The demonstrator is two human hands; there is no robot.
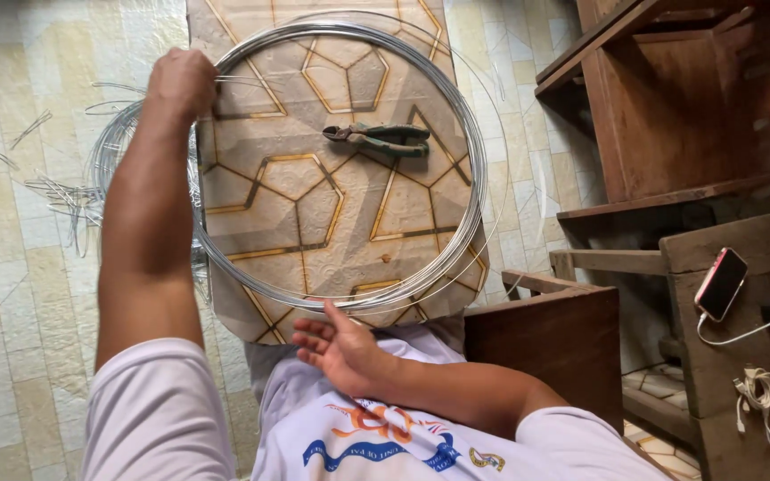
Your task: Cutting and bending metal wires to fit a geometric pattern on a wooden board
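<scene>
While the big wire coil [470,178] lies flat on a patterned board [331,205], left hand [182,82] is closed, pinching wire strands at the coil's upper-left rim; right hand [339,347] open, palm up, fingers loose, just beside the coil's near edge. Green-handled pliers [378,137] rest inside the ring. Cut wire pieces [64,191] on tiled floor, left of the board

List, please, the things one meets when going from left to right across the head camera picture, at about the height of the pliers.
Loose cut wire pieces on the floor → left hand gripping the wire coil → pliers on the patterned board → right rim of the wire coil → wooden furniture.
</scene>
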